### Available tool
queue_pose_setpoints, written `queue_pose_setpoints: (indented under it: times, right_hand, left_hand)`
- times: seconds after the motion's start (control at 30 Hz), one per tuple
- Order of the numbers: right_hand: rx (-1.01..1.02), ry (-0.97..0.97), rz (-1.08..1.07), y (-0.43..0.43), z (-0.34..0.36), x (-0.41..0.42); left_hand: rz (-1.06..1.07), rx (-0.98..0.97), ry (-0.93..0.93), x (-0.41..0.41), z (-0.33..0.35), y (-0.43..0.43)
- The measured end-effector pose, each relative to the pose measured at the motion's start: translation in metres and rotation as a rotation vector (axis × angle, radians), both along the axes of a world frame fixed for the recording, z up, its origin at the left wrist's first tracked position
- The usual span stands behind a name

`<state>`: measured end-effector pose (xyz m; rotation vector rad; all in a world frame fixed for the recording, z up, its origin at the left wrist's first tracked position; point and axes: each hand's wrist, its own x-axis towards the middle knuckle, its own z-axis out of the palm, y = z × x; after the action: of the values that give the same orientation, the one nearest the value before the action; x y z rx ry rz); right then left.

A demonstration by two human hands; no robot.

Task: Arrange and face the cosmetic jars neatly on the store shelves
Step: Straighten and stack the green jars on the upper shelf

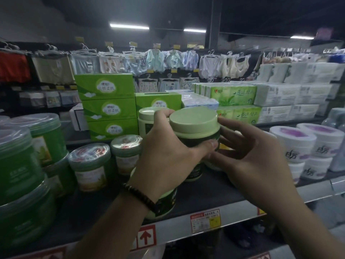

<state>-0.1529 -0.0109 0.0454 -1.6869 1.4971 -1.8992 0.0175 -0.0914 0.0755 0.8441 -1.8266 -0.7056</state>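
My left hand [168, 152] grips a pale-green-lidded jar [194, 122] with a dark body, held above the shelf at the centre. My right hand [248, 157] is beside it on the right, fingers spread and relaxed, fingertips touching or almost touching the jar's side. Another jar of the same kind [147, 120] stands just behind my left hand. A further one [164, 204] stands near the shelf's front edge, partly hidden by my left wrist. One more [195, 172] shows below the held jar.
Green transparent-lidded tubs [28, 152] stack at the left, with small wrapped jars [91, 163] beside them. White and purple jars [306, 144] stand at the right. Green tissue boxes [108, 105] and tissue packs [235, 101] fill the back. The shelf edge [233, 212] carries price tags.
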Motion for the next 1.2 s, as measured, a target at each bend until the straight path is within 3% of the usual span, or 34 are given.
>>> queue_pose_setpoints:
  times: [0.6, 0.87, 1.2]
  right_hand:
    - [0.042, -0.041, -0.208, 0.025, -0.065, 0.004]
    - [0.055, -0.071, -0.2, 0.031, -0.075, 0.012]
    - [0.091, 0.055, -0.27, 0.034, -0.084, 0.014]
  left_hand:
    - [-0.062, -0.11, -0.389, -0.005, -0.018, 0.003]
    - [-0.035, -0.119, -0.56, -0.002, -0.016, 0.003]
    - [-0.075, -0.1, -0.667, 0.006, -0.004, 0.005]
